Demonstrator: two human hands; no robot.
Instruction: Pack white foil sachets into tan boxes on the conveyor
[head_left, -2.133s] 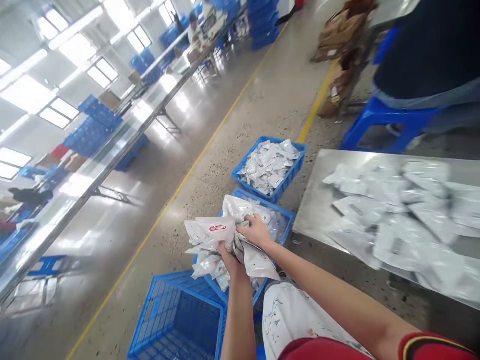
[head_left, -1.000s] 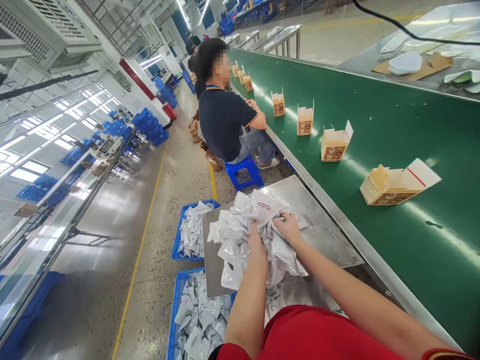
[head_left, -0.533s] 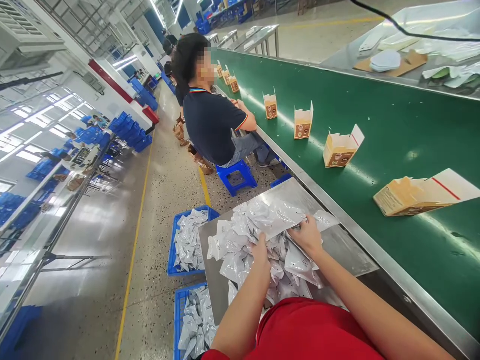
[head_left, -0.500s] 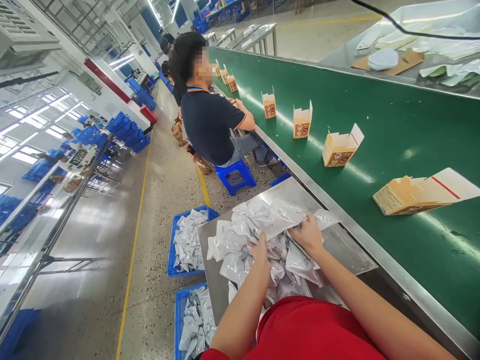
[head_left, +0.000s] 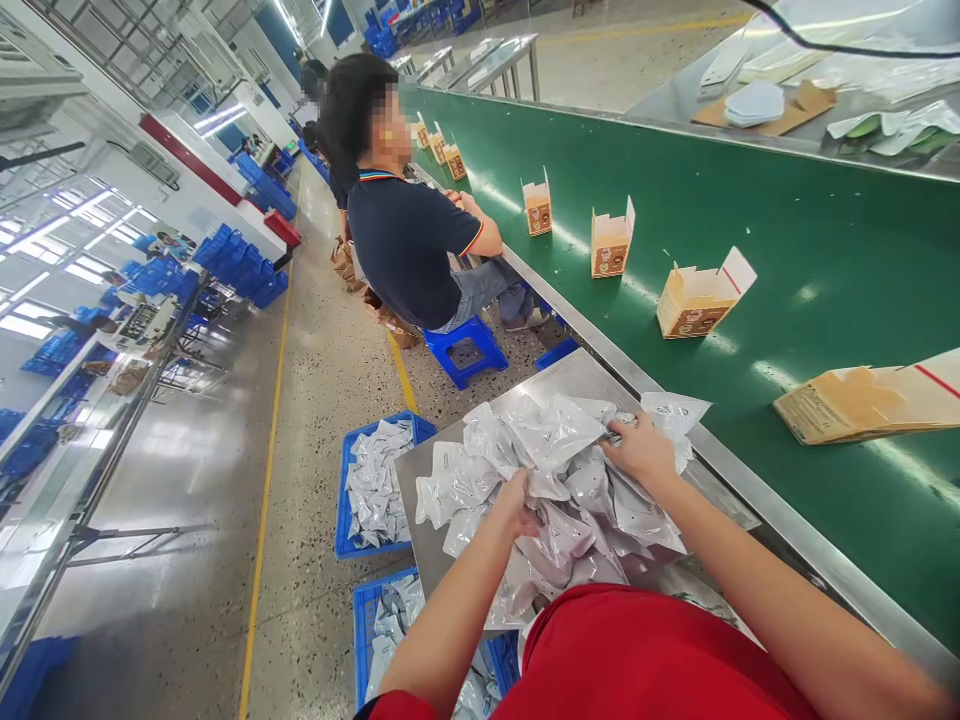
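Where the heap of crinkled, glossy silver-white plastic pouches (head_left: 555, 490) lies on the flat stainless-steel table (head_left: 420, 520), our left hand (head_left: 517, 503) clenches pouches at its near side, forearm slanting up; our right hand (head_left: 641, 450) grips the heap's far edge beside the smooth green conveyor belt (head_left: 787, 250), where open tan cardboard cartons (head_left: 697, 300) stand.

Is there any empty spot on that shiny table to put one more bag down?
Yes. The metal table is bare along its left edge, beside the pile of white bags, and at its far corner near the blue stool. The middle is crowded: the left hand and right hand are both in the pile. The green belt has gaps between the boxes.
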